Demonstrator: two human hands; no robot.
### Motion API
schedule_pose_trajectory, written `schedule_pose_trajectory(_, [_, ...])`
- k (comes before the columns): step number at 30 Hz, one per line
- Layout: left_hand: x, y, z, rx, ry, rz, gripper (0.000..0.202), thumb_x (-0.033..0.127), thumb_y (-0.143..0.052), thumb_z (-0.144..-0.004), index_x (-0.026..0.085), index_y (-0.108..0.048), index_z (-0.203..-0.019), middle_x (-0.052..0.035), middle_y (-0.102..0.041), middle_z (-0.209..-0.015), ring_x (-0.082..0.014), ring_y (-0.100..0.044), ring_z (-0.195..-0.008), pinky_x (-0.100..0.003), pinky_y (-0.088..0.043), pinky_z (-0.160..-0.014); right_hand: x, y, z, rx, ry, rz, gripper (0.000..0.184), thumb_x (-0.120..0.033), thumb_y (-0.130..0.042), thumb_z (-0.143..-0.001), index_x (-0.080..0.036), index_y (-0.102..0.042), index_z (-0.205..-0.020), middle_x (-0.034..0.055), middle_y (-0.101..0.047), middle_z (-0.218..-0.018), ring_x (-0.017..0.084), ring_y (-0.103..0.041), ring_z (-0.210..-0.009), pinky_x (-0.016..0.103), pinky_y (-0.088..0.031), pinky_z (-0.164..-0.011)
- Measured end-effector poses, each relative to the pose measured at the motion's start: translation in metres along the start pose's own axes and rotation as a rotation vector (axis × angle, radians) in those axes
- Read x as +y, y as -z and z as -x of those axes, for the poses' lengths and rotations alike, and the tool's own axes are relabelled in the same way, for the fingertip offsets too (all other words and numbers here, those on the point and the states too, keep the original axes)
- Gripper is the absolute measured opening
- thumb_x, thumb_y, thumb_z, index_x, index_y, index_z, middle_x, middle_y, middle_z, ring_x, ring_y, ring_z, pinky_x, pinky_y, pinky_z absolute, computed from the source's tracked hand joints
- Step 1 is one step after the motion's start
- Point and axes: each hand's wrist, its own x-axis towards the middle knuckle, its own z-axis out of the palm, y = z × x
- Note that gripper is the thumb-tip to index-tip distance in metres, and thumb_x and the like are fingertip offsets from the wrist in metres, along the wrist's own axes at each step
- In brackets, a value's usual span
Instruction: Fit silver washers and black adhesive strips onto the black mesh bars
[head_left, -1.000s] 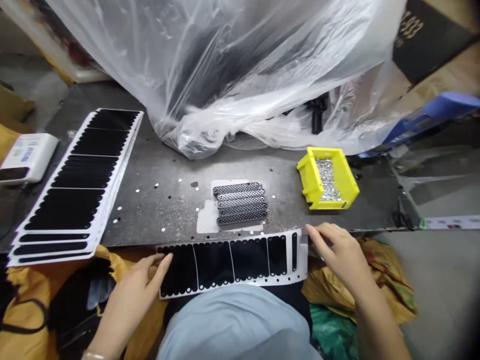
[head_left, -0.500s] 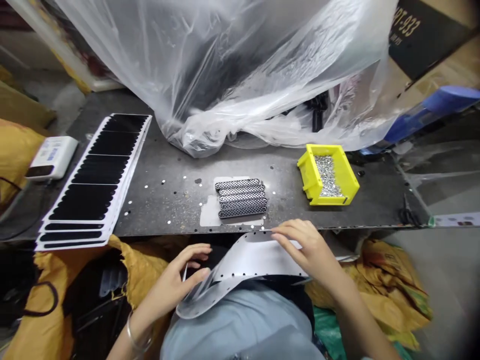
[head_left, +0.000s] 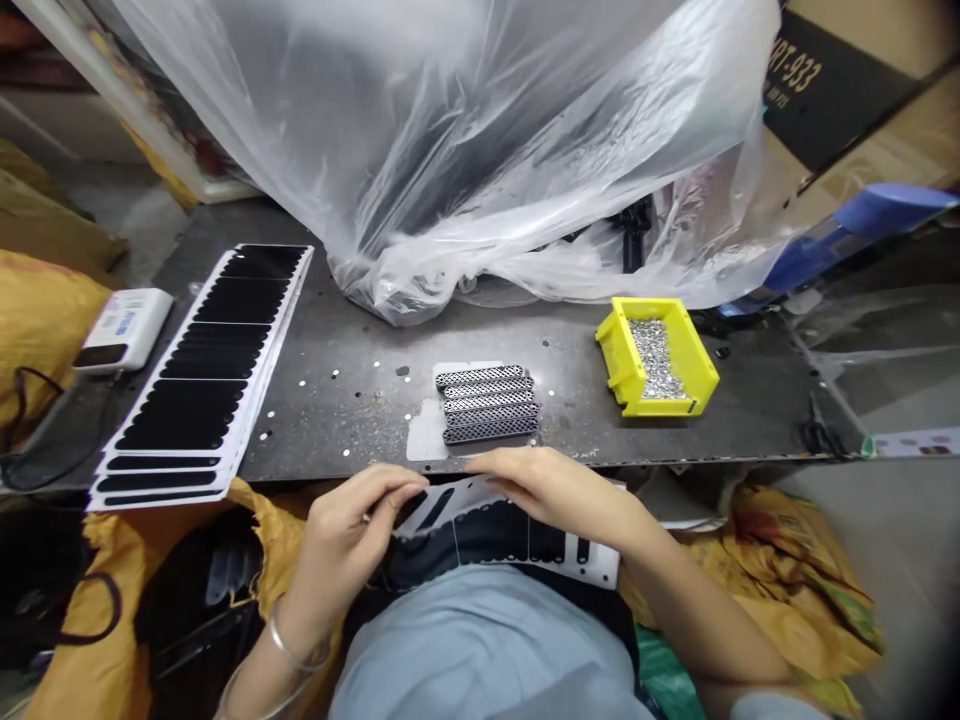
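Note:
A white backing sheet with black die-cut pads [head_left: 510, 540] is bent in my lap, just below the table edge. My left hand [head_left: 349, 525] pinches its left end between thumb and fingers. My right hand [head_left: 551, 490] grips its upper edge, fingers pointing left. Behind my hands, several perforated dark metal strips [head_left: 489, 405] lie side by side on a small pale patch on the dark metal worktable [head_left: 360, 425]. A tall stack of similar sheets [head_left: 206, 375] lies at the table's left, out of reach of both hands.
A yellow bin of small silvery parts [head_left: 656, 358] stands right of the strips. Small white discs dot the table. A white power bank [head_left: 124, 330] sits far left, and clear plastic sheeting [head_left: 420, 170] heaps along the back. Yellow sacks [head_left: 795, 570] lie below the table edge.
The sheet has swung from curling up with its white back showing to lying bent with black pads showing. My hands have drawn closer together, and my left hand has risen onto its end.

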Motion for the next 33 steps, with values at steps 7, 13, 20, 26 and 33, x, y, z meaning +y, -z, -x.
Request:
schedule_pose_trajectory(7, [0.029,-0.037,-0.032,0.219,0.167,0.2,0.02,0.04,-0.064,-0.097,0.023,-0.073,-0.094,0.0004,-0.074,-0.085,-0.0144,-0.065,-0.071,-0.024,-0.05,-0.066,-0.039,0.046,0.038,0.554,-0.112,0.407,0.057,-0.014,-0.058,-0.098,-0.044,-0.056,-0.147,0.0042,-0.074,-0.113,0.032,-0.071,-0.098,0.052,-0.058,-0.087])
schedule_pose_trajectory(13, [-0.002,-0.068,-0.026,-0.059,0.512,0.524,0.037,0.052,-0.062,-0.093,0.022,-0.051,-0.075,0.0058,-0.051,-0.061,-0.0117,-0.047,-0.055,-0.023,-0.043,-0.057,-0.01,-0.012,0.018,0.395,-0.125,0.035,0.039,-0.032,-0.066,-0.099,-0.026,-0.065,-0.137,0.0114,-0.066,-0.114,0.026,-0.067,-0.1,0.043,-0.063,-0.082])
schedule_pose_trajectory(20, [-0.031,-0.066,0.0,0.073,0.51,0.265,0.033,0.051,-0.06,-0.096,0.021,-0.059,-0.082,0.0022,-0.065,-0.076,-0.0153,-0.061,-0.073,-0.024,-0.049,-0.069,-0.018,-0.05,0.037,0.382,-0.007,-0.342,0.041,-0.016,-0.058,-0.097,-0.041,-0.066,-0.129,0.0063,-0.07,-0.111,0.027,-0.072,-0.101,0.047,-0.065,-0.084])
schedule_pose_trajectory(26, [-0.043,-0.051,0.002,-0.042,0.353,0.088,0.025,0.044,-0.064,-0.096,0.023,-0.069,-0.086,0.0012,-0.075,-0.083,-0.016,-0.068,-0.078,-0.023,-0.051,-0.076,-0.006,-0.01,0.018,0.503,-0.306,-0.514,0.02,-0.027,-0.065,-0.098,-0.032,-0.068,-0.117,0.0027,-0.058,-0.102,0.013,-0.064,-0.071,0.029,-0.061,-0.061])
schedule_pose_trajectory(33, [-0.037,-0.05,-0.02,0.055,0.382,0.119,0.023,0.041,-0.062,-0.098,0.023,-0.074,-0.108,-0.002,-0.079,-0.106,-0.0193,-0.073,-0.098,-0.027,-0.055,-0.089,0.019,-0.024,-0.032,0.311,-0.034,0.164,0.028,-0.02,-0.053,-0.105,-0.022,-0.07,-0.127,0.0097,-0.073,-0.112,0.021,-0.067,-0.097,0.037,-0.056,-0.082])
